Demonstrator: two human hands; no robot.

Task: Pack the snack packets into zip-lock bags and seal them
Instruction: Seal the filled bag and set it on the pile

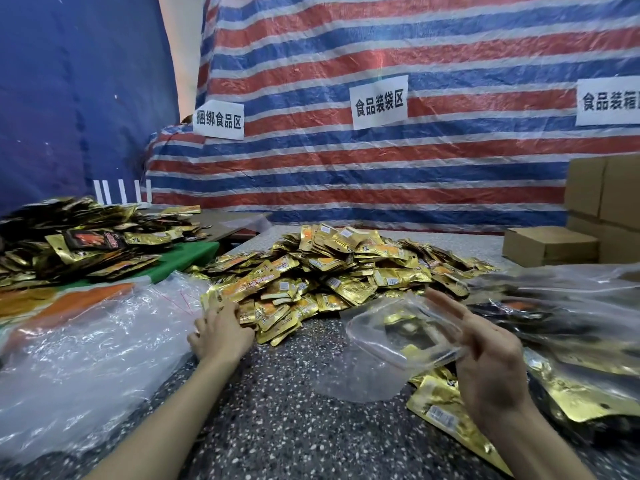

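Note:
A big heap of gold snack packets [339, 268] covers the middle of the speckled table [277, 410]. My left hand [221, 332] reaches into the heap's near left edge, fingers curled round some packets there. My right hand [485, 355] holds a clear zip-lock bag [401, 336] by its mouth, fingers spread so the mouth gapes toward the heap. The bag hangs above the table. Filled bags of packets [571, 368] lie to the right under my right hand.
A pile of empty clear bags [90, 344] lies at the left. A second heap of dark and gold packets [79, 244] sits on a green surface at far left. Cardboard boxes [550, 244] stand at the back right. A striped tarp with paper signs hangs behind.

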